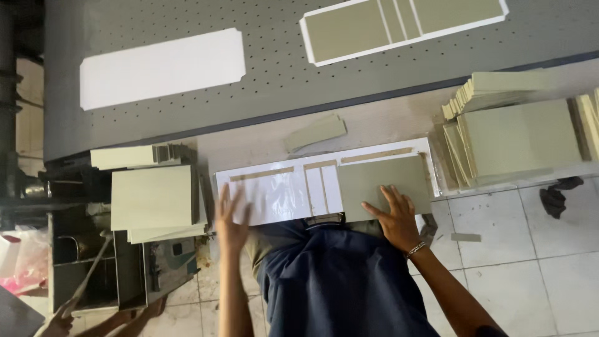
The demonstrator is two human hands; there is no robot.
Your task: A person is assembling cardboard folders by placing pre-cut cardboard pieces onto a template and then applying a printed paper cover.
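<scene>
Right hand (397,215) fingers spread wide, flat on grey-green board panel (387,181), holding nothing. Left hand (229,218) fingers splayed, blurred, over glossy white sheet (281,193), touching or not unclear. The panel lies on the sheet's right end. Board stacks (518,137) at 2 o'clock, another stack (153,196) at 9 o'clock.

No packages, labels, signs, screens

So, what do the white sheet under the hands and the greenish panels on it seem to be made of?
The white sheet looks like glossy coated paper or film: it shows soft glare beside the left hand. The greenish panels, one under the right hand, look like matte rigid cardboard: flat, dull, with straight cut edges. The stacks at right seem to be the same board.
</scene>
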